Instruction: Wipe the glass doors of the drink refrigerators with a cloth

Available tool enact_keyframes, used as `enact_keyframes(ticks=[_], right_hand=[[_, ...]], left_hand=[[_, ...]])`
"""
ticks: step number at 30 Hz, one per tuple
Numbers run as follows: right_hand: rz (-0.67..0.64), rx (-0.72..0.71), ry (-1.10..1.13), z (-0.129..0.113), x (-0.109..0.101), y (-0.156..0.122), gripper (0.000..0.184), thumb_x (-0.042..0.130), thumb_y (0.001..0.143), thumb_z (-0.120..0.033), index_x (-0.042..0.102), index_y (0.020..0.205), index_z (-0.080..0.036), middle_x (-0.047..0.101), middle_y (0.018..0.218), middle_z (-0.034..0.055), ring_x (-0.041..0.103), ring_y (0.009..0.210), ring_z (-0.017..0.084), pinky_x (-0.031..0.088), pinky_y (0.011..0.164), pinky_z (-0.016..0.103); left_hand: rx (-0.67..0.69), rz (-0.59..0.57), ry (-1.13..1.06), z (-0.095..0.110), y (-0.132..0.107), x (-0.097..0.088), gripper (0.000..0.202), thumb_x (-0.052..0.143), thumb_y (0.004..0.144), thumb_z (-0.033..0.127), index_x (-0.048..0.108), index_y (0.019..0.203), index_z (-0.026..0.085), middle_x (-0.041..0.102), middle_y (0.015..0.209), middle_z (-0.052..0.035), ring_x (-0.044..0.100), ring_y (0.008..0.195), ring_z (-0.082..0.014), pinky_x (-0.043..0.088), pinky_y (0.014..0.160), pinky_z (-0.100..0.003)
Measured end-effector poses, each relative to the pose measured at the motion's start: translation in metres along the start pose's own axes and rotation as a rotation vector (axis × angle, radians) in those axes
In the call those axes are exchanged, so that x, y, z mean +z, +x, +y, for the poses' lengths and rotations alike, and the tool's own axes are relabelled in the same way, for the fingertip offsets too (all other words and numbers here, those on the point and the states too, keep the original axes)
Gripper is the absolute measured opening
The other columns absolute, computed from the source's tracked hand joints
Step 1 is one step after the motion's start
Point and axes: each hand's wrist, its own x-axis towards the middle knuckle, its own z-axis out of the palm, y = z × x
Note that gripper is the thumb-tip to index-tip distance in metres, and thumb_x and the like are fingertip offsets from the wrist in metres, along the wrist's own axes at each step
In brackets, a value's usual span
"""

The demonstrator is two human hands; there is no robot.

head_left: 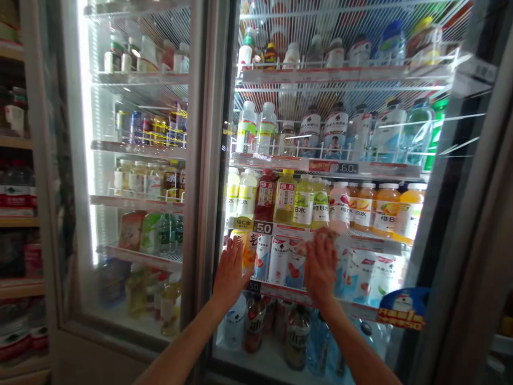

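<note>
I face an open drinks cooler with wire shelves full of bottles. My left hand (230, 270) is open, fingers up, at the left end of the low shelf, touching an orange and yellow bottle (245, 247). My right hand (320, 264) reaches into the same shelf, fingers spread over white bottles with red fruit labels (279, 259); whether it grips one is hidden. Above them stands a row of yellow, red, pink and orange bottles (304, 202) behind a price strip marked 5.0 (262, 228).
The right cooler door (460, 176) is swung open at the right. The left door (132, 160) is shut, with more bottles and cans behind its glass. Dark bottles (296, 334) stand on the bottom shelf below my arms. Store shelving (16, 214) lines the far left.
</note>
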Motion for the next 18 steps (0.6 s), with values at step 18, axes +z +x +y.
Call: enact_keyframes(ticks=[18], right_hand=[[-0.01, 0.02, 0.039, -0.029, 0.015, 0.03, 0.052, 0.041, 0.085, -0.015, 0.038, 0.137, -0.021, 0.038, 0.143, 0.0088, 0.015, 0.14, 0.019, 0.012, 0.113, 0.045]], left_hand=[[-0.014, 0.072, -0.072, -0.013, 0.01, -0.021, 0.075, 0.043, 0.079, 0.009, 0.007, 0.145, 0.015, 0.025, 0.148, -0.017, 0.022, 0.138, -0.0271, 0.035, 0.106, -0.048]])
